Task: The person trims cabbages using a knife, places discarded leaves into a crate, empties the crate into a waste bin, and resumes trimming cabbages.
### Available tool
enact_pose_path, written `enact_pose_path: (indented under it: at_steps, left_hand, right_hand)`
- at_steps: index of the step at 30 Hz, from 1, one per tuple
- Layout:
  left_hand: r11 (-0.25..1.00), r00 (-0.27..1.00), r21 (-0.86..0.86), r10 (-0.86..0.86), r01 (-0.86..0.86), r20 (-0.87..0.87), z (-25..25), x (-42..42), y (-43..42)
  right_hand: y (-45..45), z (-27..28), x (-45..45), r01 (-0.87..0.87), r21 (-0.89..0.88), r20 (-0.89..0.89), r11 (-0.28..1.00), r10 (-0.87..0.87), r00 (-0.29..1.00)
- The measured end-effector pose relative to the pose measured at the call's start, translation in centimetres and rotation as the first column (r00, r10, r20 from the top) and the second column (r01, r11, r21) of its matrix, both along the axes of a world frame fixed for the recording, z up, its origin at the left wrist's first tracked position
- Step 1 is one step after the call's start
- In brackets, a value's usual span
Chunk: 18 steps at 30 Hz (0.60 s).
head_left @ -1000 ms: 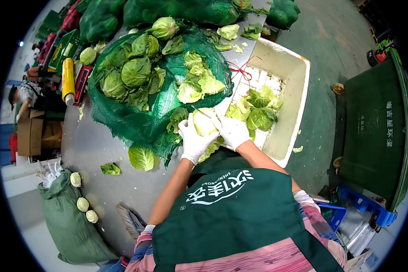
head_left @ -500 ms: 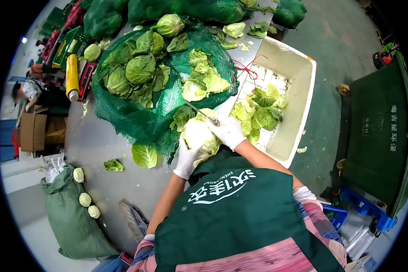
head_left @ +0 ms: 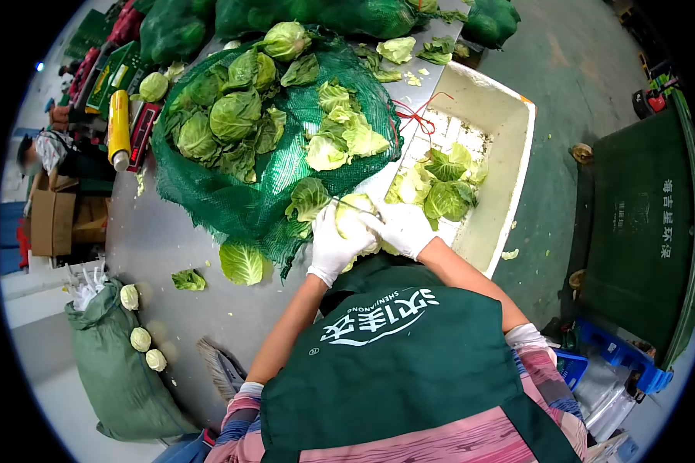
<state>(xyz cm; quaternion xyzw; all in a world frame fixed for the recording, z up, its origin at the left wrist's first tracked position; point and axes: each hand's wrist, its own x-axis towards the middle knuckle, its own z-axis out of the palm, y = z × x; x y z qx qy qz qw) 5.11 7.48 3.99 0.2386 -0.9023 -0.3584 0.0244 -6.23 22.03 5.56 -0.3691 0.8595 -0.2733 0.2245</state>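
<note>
My left hand (head_left: 337, 245), in a white glove, is wrapped round a pale cabbage (head_left: 355, 219) in front of the apron. My right hand (head_left: 405, 226), also gloved, holds a knife (head_left: 350, 204) whose thin blade lies across the top of that cabbage; the handle is mostly hidden in the fingers. Just beyond my left hand is a green leaf (head_left: 309, 198) at the net's edge. The green net (head_left: 208, 189) spreads over the metal table with whole cabbages (head_left: 235, 116) and loose pale leaves (head_left: 344, 139) on it.
A white foam box (head_left: 510, 177) holding leaves stands to the right. Small cabbages (head_left: 140, 339) lie at the table's left edge by a green sack (head_left: 116, 378). A yellow roll (head_left: 118, 127) and a red scale (head_left: 142, 135) are at the back left. Another person (head_left: 50, 154) is far left.
The cabbage has turned between my hands. My right hand and the knife have shifted slightly right and down, and my left fingers have moved up round the cabbage.
</note>
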Motion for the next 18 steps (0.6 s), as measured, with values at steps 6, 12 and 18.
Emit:
enact_pose_path:
  at_steps: [6, 12, 18]
  left_hand:
    - [0.999, 0.989, 0.010, -0.052, 0.054, -0.136, -0.3, 0.9, -0.1]
    - [0.960, 0.997, 0.280, -0.010, 0.031, -0.075, -0.9, 2.2, -2.1]
    - [0.875, 0.992, 0.481, 0.099, -0.051, -0.074, -0.9, 3.8, -3.3]
  right_hand:
    - [-0.5, -0.7, -2.1, 0.080, 0.100, 0.061, 0.992, -0.087, 0.994]
    - [-1.5, -1.4, -2.8, 0.167, 0.118, 0.052, 0.979, -0.174, 0.983]
    - [4.3, -10.7, -6.6, 0.461, 0.299, -0.099, 0.835, -0.454, 0.886]
